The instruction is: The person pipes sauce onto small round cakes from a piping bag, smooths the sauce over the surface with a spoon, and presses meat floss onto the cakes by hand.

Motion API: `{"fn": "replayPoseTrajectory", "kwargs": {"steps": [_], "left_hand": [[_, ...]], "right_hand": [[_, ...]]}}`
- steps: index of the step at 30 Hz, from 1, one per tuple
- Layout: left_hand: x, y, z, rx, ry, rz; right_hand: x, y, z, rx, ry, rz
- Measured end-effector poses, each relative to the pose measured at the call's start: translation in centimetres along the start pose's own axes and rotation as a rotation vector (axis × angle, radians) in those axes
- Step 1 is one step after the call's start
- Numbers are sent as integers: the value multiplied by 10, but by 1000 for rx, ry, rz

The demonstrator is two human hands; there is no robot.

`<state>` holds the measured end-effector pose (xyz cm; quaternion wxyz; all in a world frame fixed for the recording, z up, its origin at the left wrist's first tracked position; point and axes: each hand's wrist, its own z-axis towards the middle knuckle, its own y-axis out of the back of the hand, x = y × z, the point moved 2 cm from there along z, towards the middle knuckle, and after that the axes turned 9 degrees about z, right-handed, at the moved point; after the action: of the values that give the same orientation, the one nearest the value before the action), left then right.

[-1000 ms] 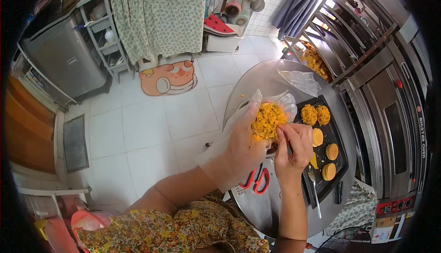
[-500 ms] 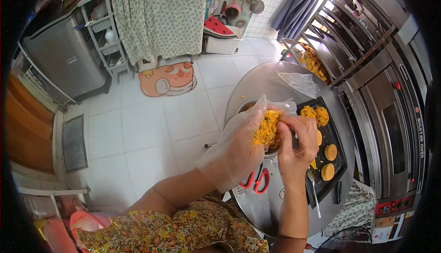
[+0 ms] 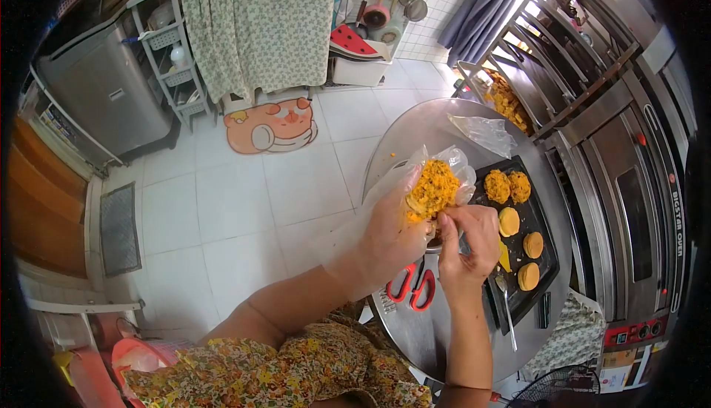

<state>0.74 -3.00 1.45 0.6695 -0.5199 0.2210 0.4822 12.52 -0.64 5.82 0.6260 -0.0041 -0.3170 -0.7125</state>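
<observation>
My left hand (image 3: 392,223), inside a clear plastic glove, is wrapped round an orange, flaky-coated ball (image 3: 433,189) above the round metal table (image 3: 415,130). The bare fingertips of my right hand (image 3: 470,241) are pinched together at the ball's lower right edge; whether they hold a bit of coating is hidden. Under my hands a bowl (image 3: 437,241) shows only in part. To the right lies a black baking tray (image 3: 544,226) with two coated balls (image 3: 508,186), several plain round buns (image 3: 532,245), a yellow piece (image 3: 504,257) and a spoon (image 3: 506,304).
Red-handled scissors (image 3: 423,290) lie on the table near my body. A crumpled plastic bag (image 3: 485,135) is at its far edge. An oven (image 3: 637,208) and a tray rack (image 3: 559,52) stand on the right. A fan (image 3: 559,387) is at the bottom right.
Between the earlier frames my right fingers spread round the ball's side; now they have drawn back down to a pinch at its lower edge. More of the ball's face and the tray shows.
</observation>
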Motion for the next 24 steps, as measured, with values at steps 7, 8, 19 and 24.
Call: {"fn": "replayPoseTrajectory", "kwargs": {"steps": [7,8,19,24], "left_hand": [[26,-2,7,-33,173,-681],[25,1,5,-48,107,-411],[-1,-1,1,-44,-86,272],[23,7,7,-113,-68,157]], "right_hand": [[9,-2,9,117,192,-183],[10,-3,9,156,217,-218],[-1,3,7,88,141,-152],[-3,3,7,-22,24,-53]]}}
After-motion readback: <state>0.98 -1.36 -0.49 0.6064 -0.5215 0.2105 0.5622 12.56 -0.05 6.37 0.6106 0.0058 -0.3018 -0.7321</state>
